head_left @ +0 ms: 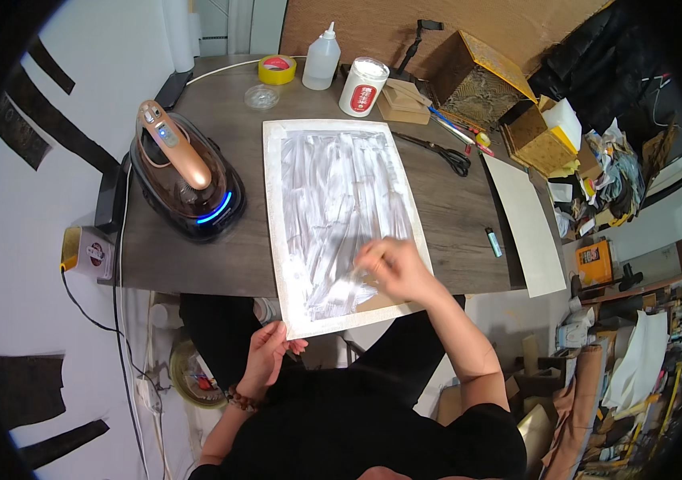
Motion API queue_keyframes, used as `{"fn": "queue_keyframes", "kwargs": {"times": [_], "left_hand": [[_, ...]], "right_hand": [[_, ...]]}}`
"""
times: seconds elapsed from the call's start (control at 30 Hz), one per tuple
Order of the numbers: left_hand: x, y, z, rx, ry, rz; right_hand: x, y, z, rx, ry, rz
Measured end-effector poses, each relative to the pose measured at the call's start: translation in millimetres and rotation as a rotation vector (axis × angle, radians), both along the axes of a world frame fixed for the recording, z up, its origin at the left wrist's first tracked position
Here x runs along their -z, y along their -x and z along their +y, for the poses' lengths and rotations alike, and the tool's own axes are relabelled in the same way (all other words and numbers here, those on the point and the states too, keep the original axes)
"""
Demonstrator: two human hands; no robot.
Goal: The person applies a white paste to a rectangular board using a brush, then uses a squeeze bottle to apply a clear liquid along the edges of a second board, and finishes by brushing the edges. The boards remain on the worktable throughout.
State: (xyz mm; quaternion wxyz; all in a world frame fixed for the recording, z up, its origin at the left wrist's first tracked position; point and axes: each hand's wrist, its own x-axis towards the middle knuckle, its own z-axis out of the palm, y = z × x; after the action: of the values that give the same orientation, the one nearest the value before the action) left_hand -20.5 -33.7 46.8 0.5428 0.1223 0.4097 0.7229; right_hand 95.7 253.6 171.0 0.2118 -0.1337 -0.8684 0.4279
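A rectangular panel [347, 180] with a pale fabric-like border lies on the desk, its near end jutting past the front edge over my lap. Streaks of white paste or paint cover most of its middle; a brown patch [386, 302] shows bare near the lower right. Between thumb and fingers, my left hand [269, 354] pinches the panel's near left corner. My right hand [398, 269] is over the lower part of the panel, gripping what looks like a brush [353, 277], blurred and mostly hidden by the fingers. Its tip meets the wet white streaks.
A garment steam iron [179, 174] on its base stands left. Behind the panel are yellow tape [276, 69], a squeeze bottle [321, 60] and a jar of white paste [365, 87]. Scissors [437, 150], a glue-stick-like tube [493, 242] and a pale board [524, 222] lie right.
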Motion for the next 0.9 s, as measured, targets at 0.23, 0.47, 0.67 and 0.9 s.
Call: {"fn": "queue_keyframes", "kwargs": {"times": [0.23,0.47,0.67,0.9], "left_hand": [[1,0,0,-0.003,-0.007,0.002],[3,-1,-1,-0.006,-0.028,-0.003],[12,-2,-4,-0.021,-0.019,-0.028],[19,0,-1,-0.022,-0.028,0.000]], "right_hand": [[-2,7,-42,-0.182,-0.461,0.143],[5,33,-22,0.131,0.144,0.003],[2,48,-12,-0.348,-0.267,0.032],[-66,165,202,0.597,-0.503,0.524]]}}
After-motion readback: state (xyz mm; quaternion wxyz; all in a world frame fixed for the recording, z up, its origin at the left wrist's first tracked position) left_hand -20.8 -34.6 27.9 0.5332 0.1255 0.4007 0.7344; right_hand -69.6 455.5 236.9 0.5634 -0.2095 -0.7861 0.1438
